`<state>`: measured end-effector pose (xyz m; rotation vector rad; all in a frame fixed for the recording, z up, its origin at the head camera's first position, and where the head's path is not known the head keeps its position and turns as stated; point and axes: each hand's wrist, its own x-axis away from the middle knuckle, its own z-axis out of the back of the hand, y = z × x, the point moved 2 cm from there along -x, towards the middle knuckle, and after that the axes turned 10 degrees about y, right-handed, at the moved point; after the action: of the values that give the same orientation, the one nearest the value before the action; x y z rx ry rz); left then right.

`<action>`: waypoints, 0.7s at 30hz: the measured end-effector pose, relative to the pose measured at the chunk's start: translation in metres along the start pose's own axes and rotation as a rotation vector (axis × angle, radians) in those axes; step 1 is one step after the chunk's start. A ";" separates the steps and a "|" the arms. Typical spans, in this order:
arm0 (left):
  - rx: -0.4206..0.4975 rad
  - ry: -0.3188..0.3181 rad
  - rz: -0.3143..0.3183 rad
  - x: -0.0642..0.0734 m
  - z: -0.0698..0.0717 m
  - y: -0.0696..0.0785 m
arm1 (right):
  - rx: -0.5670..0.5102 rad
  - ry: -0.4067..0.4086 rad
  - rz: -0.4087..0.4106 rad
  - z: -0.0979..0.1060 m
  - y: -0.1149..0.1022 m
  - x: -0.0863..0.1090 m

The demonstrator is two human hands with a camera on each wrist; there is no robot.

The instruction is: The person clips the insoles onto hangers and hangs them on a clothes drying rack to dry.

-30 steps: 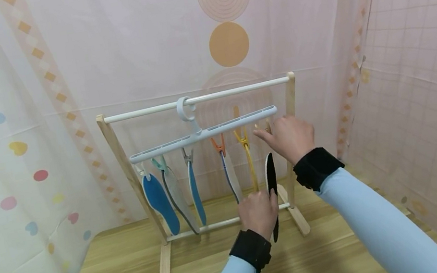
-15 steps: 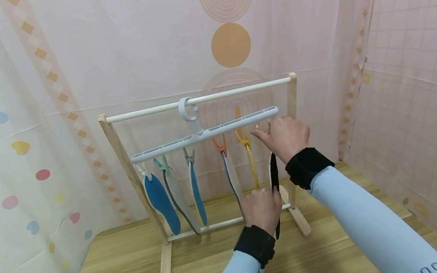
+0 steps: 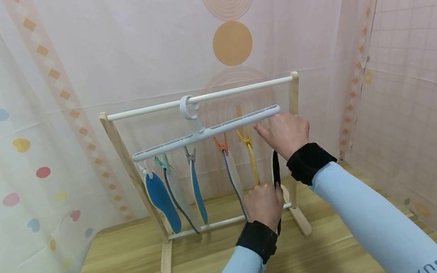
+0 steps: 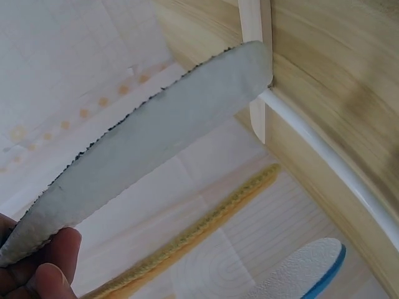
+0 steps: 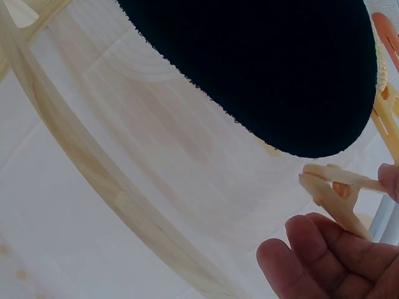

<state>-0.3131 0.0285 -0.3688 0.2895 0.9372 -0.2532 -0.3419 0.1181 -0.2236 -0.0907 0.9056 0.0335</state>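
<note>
My left hand [image 3: 264, 205] pinches a black insole [image 3: 275, 168] by its edge. In the left wrist view its pale grey underside [image 4: 149, 134] shows above my curled thumb and fingers. My right hand [image 3: 288, 133] is under the right end of a pale blue hanger [image 3: 204, 134]. There it squeezes the handles of a beige clothes peg [image 5: 340, 193]. The black face of the insole [image 5: 268, 68] reaches close to the peg's tip in the right wrist view, with a small gap between them.
Several insoles hang from coloured pegs on the hanger, among them a blue insole [image 3: 163, 204] and a yellow one [image 3: 253, 164]. The hanger hooks over a white rod [image 3: 236, 90] of a wooden stand [image 3: 129, 167] on a wood-grain table [image 3: 123, 270].
My left hand has brought the insole a little up and to the right, nearer the right hand. The right hand has stayed at the peg, shifting only slightly.
</note>
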 end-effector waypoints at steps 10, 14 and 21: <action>0.010 -0.038 -0.007 -0.004 0.006 0.004 | 0.009 0.006 0.065 0.005 0.001 -0.001; 0.012 -0.052 -0.005 -0.005 0.007 0.005 | 0.013 -0.002 0.077 0.008 0.001 -0.001; 0.044 -0.051 0.008 -0.008 0.012 0.009 | 0.024 -0.007 0.104 0.016 0.000 -0.001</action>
<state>-0.3054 0.0337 -0.3548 0.3260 0.8807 -0.2730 -0.3303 0.1196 -0.2129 -0.0211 0.9032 0.1199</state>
